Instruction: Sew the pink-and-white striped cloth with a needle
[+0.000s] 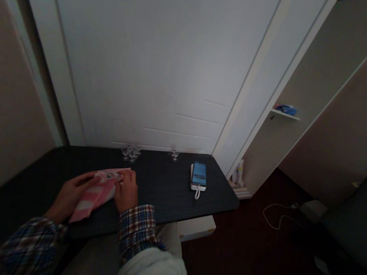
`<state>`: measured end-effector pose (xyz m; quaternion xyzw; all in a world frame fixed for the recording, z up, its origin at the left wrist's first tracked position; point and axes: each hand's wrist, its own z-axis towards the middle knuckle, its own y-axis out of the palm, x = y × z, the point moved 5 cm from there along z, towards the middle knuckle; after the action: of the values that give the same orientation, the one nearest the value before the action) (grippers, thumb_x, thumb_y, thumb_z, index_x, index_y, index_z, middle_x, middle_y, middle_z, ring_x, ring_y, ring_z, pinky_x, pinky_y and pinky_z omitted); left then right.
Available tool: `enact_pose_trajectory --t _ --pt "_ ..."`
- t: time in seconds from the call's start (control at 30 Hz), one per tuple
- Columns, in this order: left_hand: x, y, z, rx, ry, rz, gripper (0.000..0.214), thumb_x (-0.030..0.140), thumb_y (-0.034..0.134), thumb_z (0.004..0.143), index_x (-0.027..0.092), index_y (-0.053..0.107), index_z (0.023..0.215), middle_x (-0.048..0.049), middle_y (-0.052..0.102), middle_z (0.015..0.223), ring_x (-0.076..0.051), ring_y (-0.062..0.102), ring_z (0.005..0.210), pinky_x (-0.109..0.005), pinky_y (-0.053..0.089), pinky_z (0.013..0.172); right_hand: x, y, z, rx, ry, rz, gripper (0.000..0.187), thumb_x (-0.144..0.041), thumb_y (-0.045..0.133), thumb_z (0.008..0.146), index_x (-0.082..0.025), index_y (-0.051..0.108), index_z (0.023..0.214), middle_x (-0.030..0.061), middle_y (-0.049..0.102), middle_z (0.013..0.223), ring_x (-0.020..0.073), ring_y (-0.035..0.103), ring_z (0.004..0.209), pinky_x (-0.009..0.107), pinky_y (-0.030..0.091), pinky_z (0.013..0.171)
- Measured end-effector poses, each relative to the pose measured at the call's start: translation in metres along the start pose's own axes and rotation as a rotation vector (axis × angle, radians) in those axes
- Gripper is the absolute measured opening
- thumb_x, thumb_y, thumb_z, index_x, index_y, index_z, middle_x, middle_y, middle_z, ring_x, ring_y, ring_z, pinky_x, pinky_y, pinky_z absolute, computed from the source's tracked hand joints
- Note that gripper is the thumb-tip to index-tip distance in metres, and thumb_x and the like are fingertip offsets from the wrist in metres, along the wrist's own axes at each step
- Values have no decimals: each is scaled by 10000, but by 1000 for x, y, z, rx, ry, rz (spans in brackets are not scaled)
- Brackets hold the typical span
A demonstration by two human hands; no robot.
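Note:
A pink and white striped cloth (95,198) is held between both hands above the left part of the dark table (159,186). The left side of the cloth lies in the fingers of my left hand (69,192), and one corner hangs down towards the table's front edge. My right hand (127,191) pinches the cloth's right side with bent fingers. Something small and shiny, perhaps glass, shows in the fold between the hands; it is too dim to be sure. Behind the cloth stand several small stemmed glasses (131,153), and a smaller group of glasses (174,155) is farther right.
A phone (199,174) with its screen lit rests on a white power bank with a looped cable, at the table's right. Below the front edge is a white box (196,228). A white panel (166,62) rises behind the table, and open shelving (285,115) stands right.

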<state>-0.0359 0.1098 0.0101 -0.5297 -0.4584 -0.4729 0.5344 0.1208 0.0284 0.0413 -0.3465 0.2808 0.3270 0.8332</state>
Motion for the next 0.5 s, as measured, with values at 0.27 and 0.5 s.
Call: enact_pose_trajectory --t 0.27,0.5 --pt "-1 -1 -1 5 6 -19 479 333 716 544 149 644 980 -101 637 1031 -273 597 902 -280 528 649 13 7 -1 -24 47 14 287 -285 521 817 -215 487 1094 34 526 1046 111 564 805 224 468 765" --pt "-3 -1 -1 7 -30 -13 473 352 699 589 169 622 1018 -102 623 1056 -250 594 910 -317 508 743 18 11 -2 -27 95 -51 276 -412 528 798 -205 531 981 10 572 877 121 561 747 242 463 723"
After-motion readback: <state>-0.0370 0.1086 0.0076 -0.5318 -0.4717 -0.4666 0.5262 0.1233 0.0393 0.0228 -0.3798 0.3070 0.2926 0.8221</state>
